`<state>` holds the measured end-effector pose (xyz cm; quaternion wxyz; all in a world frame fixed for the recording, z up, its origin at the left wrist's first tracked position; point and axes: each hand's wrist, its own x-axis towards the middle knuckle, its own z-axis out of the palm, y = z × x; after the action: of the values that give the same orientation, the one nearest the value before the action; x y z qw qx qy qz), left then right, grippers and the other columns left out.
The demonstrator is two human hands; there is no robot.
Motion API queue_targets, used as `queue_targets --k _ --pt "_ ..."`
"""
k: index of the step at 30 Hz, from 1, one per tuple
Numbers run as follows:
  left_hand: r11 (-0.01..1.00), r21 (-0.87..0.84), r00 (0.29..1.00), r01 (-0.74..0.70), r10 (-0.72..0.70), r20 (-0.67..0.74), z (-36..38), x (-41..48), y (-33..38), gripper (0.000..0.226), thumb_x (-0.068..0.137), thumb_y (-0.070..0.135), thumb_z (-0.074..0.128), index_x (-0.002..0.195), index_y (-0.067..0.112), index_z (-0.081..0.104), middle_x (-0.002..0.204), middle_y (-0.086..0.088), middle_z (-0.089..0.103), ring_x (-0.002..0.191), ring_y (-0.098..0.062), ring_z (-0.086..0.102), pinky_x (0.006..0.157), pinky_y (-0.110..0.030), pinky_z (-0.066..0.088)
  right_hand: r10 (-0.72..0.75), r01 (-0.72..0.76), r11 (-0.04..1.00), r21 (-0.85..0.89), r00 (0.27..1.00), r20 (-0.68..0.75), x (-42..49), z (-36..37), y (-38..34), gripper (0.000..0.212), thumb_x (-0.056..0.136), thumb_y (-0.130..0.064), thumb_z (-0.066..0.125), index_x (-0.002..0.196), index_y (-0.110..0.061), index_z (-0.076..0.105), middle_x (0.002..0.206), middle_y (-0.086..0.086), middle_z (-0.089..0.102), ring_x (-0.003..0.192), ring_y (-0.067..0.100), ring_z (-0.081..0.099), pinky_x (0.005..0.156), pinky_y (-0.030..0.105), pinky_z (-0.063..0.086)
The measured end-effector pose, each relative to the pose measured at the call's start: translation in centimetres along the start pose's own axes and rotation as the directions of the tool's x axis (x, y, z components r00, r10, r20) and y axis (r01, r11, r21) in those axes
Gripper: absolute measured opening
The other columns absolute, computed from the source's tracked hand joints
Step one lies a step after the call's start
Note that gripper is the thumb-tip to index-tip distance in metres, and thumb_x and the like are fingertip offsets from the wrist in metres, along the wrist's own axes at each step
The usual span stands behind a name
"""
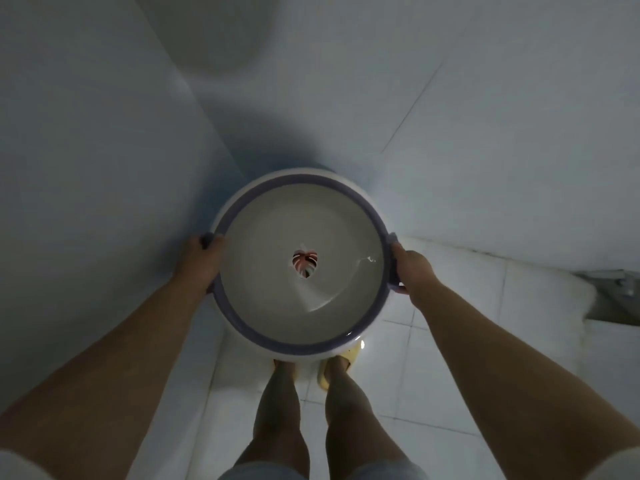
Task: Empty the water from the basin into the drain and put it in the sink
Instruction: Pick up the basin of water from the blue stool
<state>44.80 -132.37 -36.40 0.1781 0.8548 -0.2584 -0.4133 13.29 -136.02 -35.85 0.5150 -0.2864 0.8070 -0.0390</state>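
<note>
A round white basin with a purple rim and a red leaf picture on its bottom hangs in front of me, above my feet. Shallow water lies in it, with a glint near the right side. My left hand grips the purple handle on the basin's left edge. My right hand grips the handle on the right edge. The basin is held roughly level. No drain or sink bowl shows clearly in this dim view.
White tiled floor lies under my legs and yellow slippers. White walls meet in a corner behind the basin. A rounded white fixture sits at the top left. A metal fitting is at the right edge.
</note>
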Motion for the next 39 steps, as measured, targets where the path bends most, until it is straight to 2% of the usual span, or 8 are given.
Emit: queue_targets --k 4,7,10,14,19,24,30,39 --pt "0.984 -0.115 0.991 0.136 -0.133 0.031 0.4 3.4 -2.2 0.061 0.088 0.056 0.033 0.095 0.001 0.061 0.101 -0.024 0.063 0.095 -0.032 0.061 0.085 -0.046 0.048 0.034 -0.028 0.991 0.131 0.998 -0.043 1.4 1.4 0.5 0.060 0.090 -0.063 0.030 0.082 -0.010 0.056 0.076 0.007 0.057 0.081 0.031 0.059 0.077 0.039 0.051" --pt "0.921 -0.283 0.964 0.266 -0.260 0.060 0.9 4.0 -2.5 0.044 0.094 0.048 0.031 0.066 0.020 0.050 0.068 -0.008 0.047 0.065 -0.020 0.048 0.062 -0.031 0.039 0.095 -0.075 0.953 0.295 0.994 -0.055 2.0 1.9 0.9 0.054 0.087 -0.063 0.038 0.072 -0.015 0.057 0.075 0.007 0.060 0.081 0.030 0.059 0.070 0.036 0.048" --pt "0.886 -0.373 0.961 0.276 -0.257 0.099 1.1 4.1 -2.3 0.030 0.091 0.039 0.037 0.068 0.026 0.050 0.070 0.002 0.054 0.066 -0.015 0.051 0.060 -0.026 0.041 0.127 -0.100 0.932 0.348 0.990 -0.057 2.1 2.2 0.8 0.053 0.084 -0.065 0.042 0.069 -0.017 0.057 0.077 0.008 0.064 0.084 0.032 0.063 0.079 0.040 0.052" --pt "0.822 -0.491 0.957 0.289 -0.256 0.136 1.3 3.8 -2.1 0.039 0.092 0.031 0.037 0.054 0.024 0.046 0.052 0.004 0.053 0.052 -0.013 0.048 0.051 -0.024 0.040 0.130 -0.099 0.914 0.393 0.990 -0.053 1.9 2.3 0.7 0.051 0.080 -0.066 0.048 0.069 -0.017 0.058 0.088 0.011 0.067 0.092 0.035 0.064 0.092 0.048 0.052" --pt "0.829 -0.494 0.965 0.262 -0.240 0.110 1.6 3.0 -1.0 0.038 0.096 0.022 0.030 0.059 0.017 0.037 0.037 0.009 0.051 0.053 -0.010 0.041 0.046 -0.019 0.039 0.190 -0.148 0.867 0.476 0.981 -0.042 0.6 2.0 1.7 0.045 0.074 -0.063 0.057 0.074 -0.018 0.059 0.088 0.009 0.068 0.090 0.032 0.064 0.091 0.047 0.053" --pt "0.832 -0.475 0.957 0.288 -0.263 0.120 0.6 1.4 0.4 0.028 0.083 0.031 0.044 0.056 0.022 0.048 0.065 -0.002 0.051 0.061 -0.018 0.050 0.060 -0.028 0.042 0.183 -0.123 0.817 0.563 0.982 -0.051 -1.1 0.6 2.5 0.040 0.072 -0.059 0.060 0.072 -0.018 0.062 0.081 0.006 0.069 0.087 0.030 0.065 0.088 0.043 0.054" --pt "0.901 -0.380 0.972 0.209 -0.149 0.182 -0.1 -2.0 3.8 0.024 0.078 0.034 0.047 0.067 0.018 0.060 0.072 -0.006 0.059 0.066 -0.022 0.055 0.066 -0.031 0.048 0.186 -0.100 0.762 0.639 0.980 -0.069 -4.8 -2.4 4.7 0.040 0.068 -0.060 0.061 0.071 -0.020 0.061 0.087 0.009 0.069 0.085 0.031 0.065 0.087 0.043 0.053" --pt "0.966 -0.252 0.939 0.052 0.038 0.342 1.2 -7.1 11.5 0.024 0.075 0.038 0.047 0.057 0.022 0.053 0.065 -0.004 0.056 0.064 -0.022 0.053 0.067 -0.031 0.046 0.216 -0.006 0.598 0.801 0.964 -0.155 -10.2 -7.3 9.0 0.038 0.069 -0.058 0.062 0.081 -0.022 0.069 0.083 0.003 0.076 0.085 0.028 0.069 0.082 0.040 0.056"
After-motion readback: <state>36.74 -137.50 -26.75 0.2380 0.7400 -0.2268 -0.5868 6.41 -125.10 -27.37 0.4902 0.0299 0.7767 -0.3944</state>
